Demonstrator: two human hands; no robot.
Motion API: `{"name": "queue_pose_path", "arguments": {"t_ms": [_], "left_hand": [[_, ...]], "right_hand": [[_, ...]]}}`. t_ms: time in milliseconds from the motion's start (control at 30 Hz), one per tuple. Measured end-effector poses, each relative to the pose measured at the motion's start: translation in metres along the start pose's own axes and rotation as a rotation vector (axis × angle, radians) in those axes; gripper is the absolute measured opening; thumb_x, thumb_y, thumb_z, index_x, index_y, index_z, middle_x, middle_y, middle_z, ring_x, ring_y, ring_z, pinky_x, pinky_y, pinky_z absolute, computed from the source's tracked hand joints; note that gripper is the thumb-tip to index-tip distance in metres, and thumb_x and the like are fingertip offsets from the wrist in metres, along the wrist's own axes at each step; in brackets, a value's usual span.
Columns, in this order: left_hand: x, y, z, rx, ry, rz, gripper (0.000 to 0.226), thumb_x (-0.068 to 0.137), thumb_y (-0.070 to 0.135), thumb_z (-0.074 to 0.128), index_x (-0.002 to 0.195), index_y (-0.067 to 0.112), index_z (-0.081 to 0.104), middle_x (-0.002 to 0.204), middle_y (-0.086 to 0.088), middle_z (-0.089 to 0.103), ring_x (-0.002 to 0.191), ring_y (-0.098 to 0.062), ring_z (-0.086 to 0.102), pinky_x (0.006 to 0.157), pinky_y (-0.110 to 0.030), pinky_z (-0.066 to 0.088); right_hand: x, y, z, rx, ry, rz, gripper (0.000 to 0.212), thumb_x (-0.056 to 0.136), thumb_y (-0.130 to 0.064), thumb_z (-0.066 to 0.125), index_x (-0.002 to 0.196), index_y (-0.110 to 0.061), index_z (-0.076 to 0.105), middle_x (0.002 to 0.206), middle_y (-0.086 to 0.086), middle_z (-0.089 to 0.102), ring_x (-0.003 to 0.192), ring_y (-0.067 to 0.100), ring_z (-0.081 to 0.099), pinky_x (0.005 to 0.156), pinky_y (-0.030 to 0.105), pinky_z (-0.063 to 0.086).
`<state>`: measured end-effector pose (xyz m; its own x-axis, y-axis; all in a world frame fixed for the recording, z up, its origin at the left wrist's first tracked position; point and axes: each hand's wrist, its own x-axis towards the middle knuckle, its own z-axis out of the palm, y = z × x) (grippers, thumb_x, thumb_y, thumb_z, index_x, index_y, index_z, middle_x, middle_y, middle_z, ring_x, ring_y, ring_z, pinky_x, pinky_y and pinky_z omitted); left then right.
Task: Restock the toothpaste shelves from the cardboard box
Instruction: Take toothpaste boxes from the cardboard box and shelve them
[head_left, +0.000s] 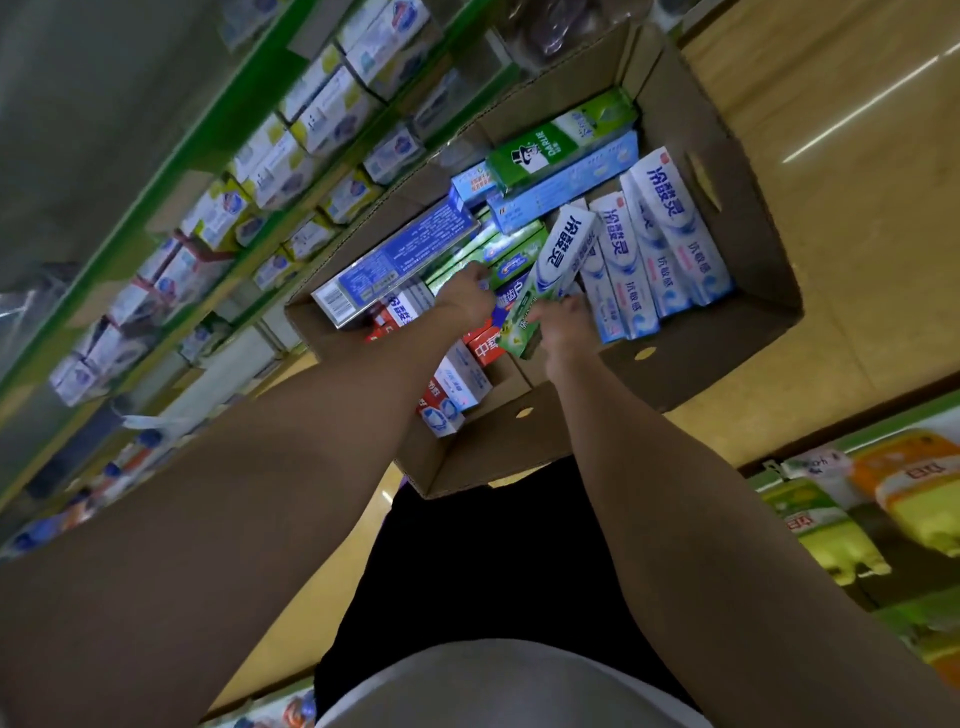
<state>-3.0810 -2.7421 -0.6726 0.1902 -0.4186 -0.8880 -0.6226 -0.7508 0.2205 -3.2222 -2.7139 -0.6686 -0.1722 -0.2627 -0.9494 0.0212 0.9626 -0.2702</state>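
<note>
Evidently the right hand (558, 325) is pinching a light, stiff toothpaste carton (558, 254) by its end; the left hand (465, 299) is reaching among cartons in the cardboard box (737, 332), its grip hidden.

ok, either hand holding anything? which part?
Right hand grips the white-and-green toothpaste carton at its lower end. Left hand reaches among cartons; grip unclear.

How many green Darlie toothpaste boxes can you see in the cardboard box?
1 clearly labelled: the green Darlie box lies on top at the far end of the cardboard box. Others may be buried underneath.
</note>
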Motion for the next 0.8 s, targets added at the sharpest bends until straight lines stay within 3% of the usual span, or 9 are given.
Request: {"name": "queue_pose_path", "arguments": {"t_ms": [67, 133, 233, 333, 433, 500, 633, 700, 800], "left_hand": [[0.007, -0.004, 0.006, 0.098, 0.016, 0.042, 0.058, 0.094, 0.012, 0.054, 0.150, 0.013, 0.040, 0.147, -0.015, 0.048, 0.123, -0.038, 0.056, 0.092, -0.040, 0.053], [0.014, -0.006, 0.012, 0.167, 0.053, 0.060, 0.066, 0.089, 0.015, 0.060, 0.150, 0.015, 0.037, 0.145, -0.013, 0.050, 0.125, -0.035, 0.054, 0.097, -0.049, 0.052], [0.023, -0.005, 0.013, 0.416, 0.071, 0.088, 0.063, 0.088, 0.020, 0.065, 0.145, 0.013, 0.040, 0.139, -0.013, 0.050, 0.129, -0.033, 0.047, 0.104, -0.051, 0.044], [0.030, -0.001, 0.011, 0.493, 0.080, 0.114, 0.054, 0.087, 0.018, 0.067, 0.139, 0.011, 0.050, 0.139, -0.014, 0.050, 0.126, -0.032, 0.052, 0.100, -0.045, 0.050], [0.030, -0.001, 0.022, 0.492, 0.006, 0.114, 0.060, 0.091, 0.016, 0.064, 0.146, 0.010, 0.040, 0.135, -0.017, 0.053, 0.117, -0.034, 0.058, 0.087, -0.043, 0.056], [0.027, -0.006, 0.034, 0.430, -0.024, 0.116, 0.067, 0.091, 0.022, 0.067, 0.147, 0.012, 0.030, 0.130, -0.019, 0.056, 0.115, -0.037, 0.057, 0.080, -0.040, 0.051], [0.025, -0.016, 0.054, 0.413, -0.021, 0.117, 0.065, 0.091, 0.021, 0.064, 0.143, 0.018, 0.024, 0.119, -0.019, 0.061, 0.108, -0.039, 0.058, 0.087, -0.044, 0.042], [0.023, -0.018, 0.060, 0.478, -0.025, 0.119, 0.068, 0.090, 0.022, 0.066, 0.146, 0.017, 0.027, 0.129, -0.018, 0.056, 0.120, -0.038, 0.051, 0.097, -0.046, 0.038], [0.024, -0.025, 0.072, 0.577, -0.100, 0.114, 0.070, 0.090, 0.026, 0.066, 0.151, 0.018, 0.033, 0.153, -0.014, 0.033, 0.139, -0.037, 0.032, 0.106, -0.051, 0.032]], "right_hand": [[0.003, 0.002, 0.002, -0.003, -0.006, 0.003, 0.039, 0.094, -0.003, 0.060, 0.131, -0.001, 0.050, 0.091, 0.000, 0.054, 0.074, 0.009, 0.050, 0.048, 0.013, 0.039], [0.004, 0.004, 0.003, -0.003, 0.000, 0.005, 0.036, 0.093, -0.001, 0.060, 0.128, 0.000, 0.053, 0.084, -0.003, 0.051, 0.072, 0.008, 0.049, 0.041, 0.007, 0.037], [0.006, 0.005, 0.004, -0.007, 0.015, 0.005, 0.034, 0.092, 0.001, 0.059, 0.126, -0.001, 0.054, 0.083, -0.004, 0.051, 0.071, 0.005, 0.049, 0.043, 0.007, 0.039], [0.009, 0.007, 0.004, -0.003, 0.005, 0.020, 0.028, 0.092, -0.001, 0.059, 0.118, -0.008, 0.053, 0.085, -0.003, 0.053, 0.077, 0.011, 0.054, 0.057, 0.019, 0.044], [0.016, 0.010, 0.004, -0.054, 0.034, 0.031, 0.028, 0.092, -0.005, 0.059, 0.119, -0.010, 0.053, 0.084, -0.002, 0.051, 0.076, 0.012, 0.052, 0.054, 0.024, 0.037], [0.018, 0.012, 0.003, -0.086, 0.047, 0.043, 0.031, 0.093, -0.006, 0.058, 0.123, -0.010, 0.053, 0.084, -0.002, 0.050, 0.072, 0.009, 0.049, 0.053, 0.024, 0.035], [0.019, 0.016, -0.002, -0.103, 0.056, 0.046, 0.031, 0.093, -0.004, 0.056, 0.124, -0.004, 0.056, 0.087, 0.000, 0.053, 0.074, 0.009, 0.049, 0.056, 0.025, 0.037], [0.019, 0.018, -0.006, -0.126, 0.056, 0.043, 0.023, 0.093, -0.006, 0.056, 0.117, -0.007, 0.055, 0.093, 0.004, 0.055, 0.077, 0.014, 0.052, 0.063, 0.027, 0.040], [0.019, 0.023, -0.015, -0.125, 0.060, 0.041, 0.019, 0.091, -0.005, 0.055, 0.108, -0.011, 0.051, 0.104, 0.009, 0.056, 0.090, 0.024, 0.053, 0.066, 0.030, 0.041]]}}
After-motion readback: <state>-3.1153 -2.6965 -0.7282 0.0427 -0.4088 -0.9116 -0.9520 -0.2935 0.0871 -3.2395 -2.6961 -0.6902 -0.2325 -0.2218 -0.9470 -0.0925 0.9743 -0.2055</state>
